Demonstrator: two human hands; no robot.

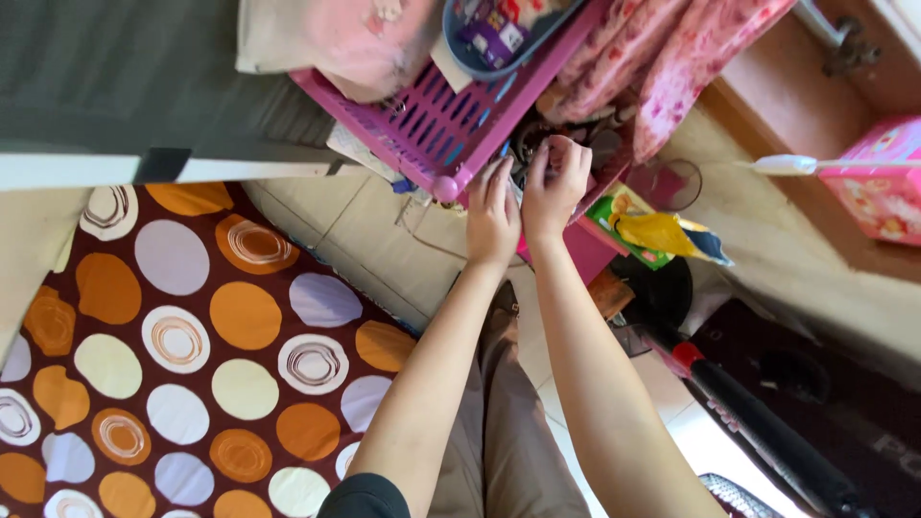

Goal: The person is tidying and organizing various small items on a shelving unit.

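Hands, left (492,219) and right (554,182), reach under pink basket (436,120); whether either grip is clenched cannot be told.

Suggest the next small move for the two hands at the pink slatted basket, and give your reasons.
Probably lift the dark tangled bundle clear. Both the left hand and right hand already pinch at it, just below the pink slatted basket, whose corner crowds the fingers.

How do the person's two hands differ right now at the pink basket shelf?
The left hand lies flatter, fingers stretched towards the pink slatted basket; the right hand is curled, fingertips pinching among dark clutter under it. The right hand reaches further in. Both are bare and close together.
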